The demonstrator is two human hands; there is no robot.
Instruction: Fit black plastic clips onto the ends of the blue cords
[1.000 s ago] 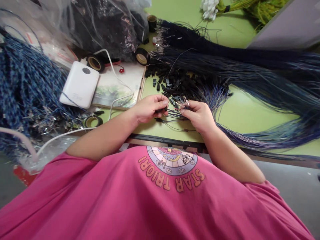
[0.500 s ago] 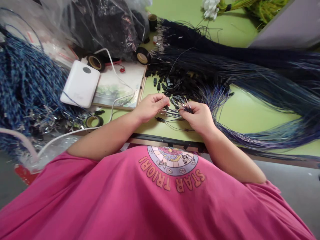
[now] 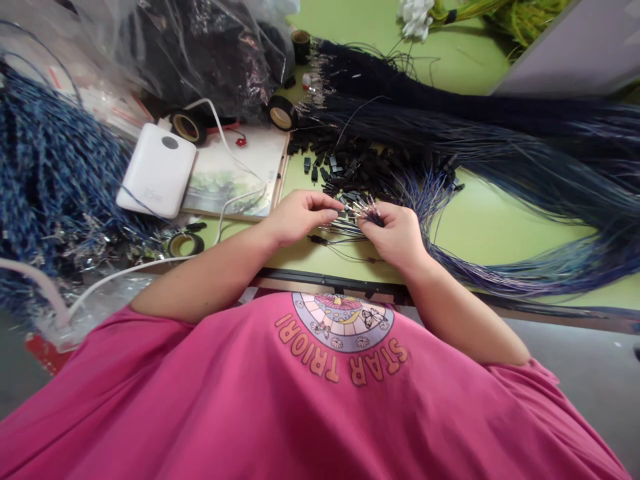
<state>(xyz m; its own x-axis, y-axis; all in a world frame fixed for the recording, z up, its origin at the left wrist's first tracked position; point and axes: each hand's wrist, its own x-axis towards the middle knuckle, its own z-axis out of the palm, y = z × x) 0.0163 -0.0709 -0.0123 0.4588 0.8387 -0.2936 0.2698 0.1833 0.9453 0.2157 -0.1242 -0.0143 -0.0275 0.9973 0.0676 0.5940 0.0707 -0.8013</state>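
Note:
My right hand (image 3: 399, 233) is closed around a bunch of thin dark wires (image 3: 371, 215), whose bare metal terminals poke out past the thumb and fingertips. Just left of those terminals is my left hand (image 3: 301, 217); its thumb and forefinger are slightly apart, with nothing visible between them. Below the hands, a few dark wires stretch across the table, one ending in a black connector housing (image 3: 318, 240). Behind the hands lies a pile of loose black connector housings (image 3: 367, 163). Blue-violet wires (image 3: 424, 200) trail from beside my right hand and curve off to the right.
A thick hank of dark wires (image 3: 480, 123) spans the back right. To the left are a white power bank (image 3: 157, 170) with a white cable, a picture-covered book (image 3: 230, 180), rolls of black tape (image 3: 283, 113) and twisted blue wires (image 3: 55, 153). A plastic bag (image 3: 200, 53) stands behind.
My left thumb and forefinger, pinched together before, have parted. The forefinger now reaches toward the terminals in my right hand, which keeps its hold on the wires. The view has shifted slightly.

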